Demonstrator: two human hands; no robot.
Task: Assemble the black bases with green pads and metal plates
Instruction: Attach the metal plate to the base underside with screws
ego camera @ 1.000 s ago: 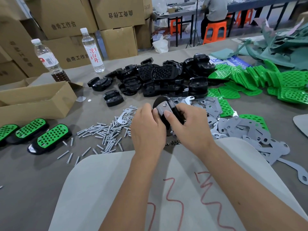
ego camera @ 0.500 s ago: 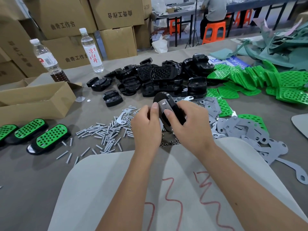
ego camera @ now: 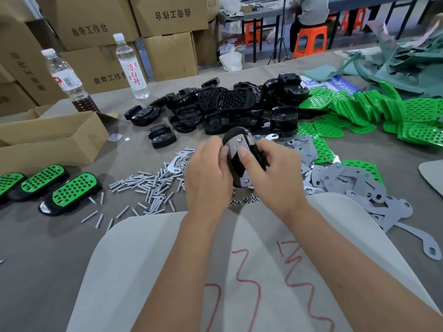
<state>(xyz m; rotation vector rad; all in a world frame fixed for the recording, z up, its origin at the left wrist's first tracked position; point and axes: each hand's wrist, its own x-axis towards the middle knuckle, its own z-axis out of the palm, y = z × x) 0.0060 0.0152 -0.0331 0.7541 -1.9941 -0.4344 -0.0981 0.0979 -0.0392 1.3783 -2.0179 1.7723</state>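
Workshop surface (ego camera: 72, 248) is carrying loose parts. Both hands are holding a black base (ego camera: 239, 161) up over it, metal plate (ego camera: 236, 146) lying on its underside: left hand (ego camera: 207, 178) gripping one edge, right hand (ego camera: 275, 173) curling round the other, thumbs pressing the plate. Screws (ego camera: 148, 188) lying just left, spare plates (ego camera: 347, 185) right, pads (ego camera: 359, 109) beyond. Risk: plate sliding off its holes if a thumb is easing up.
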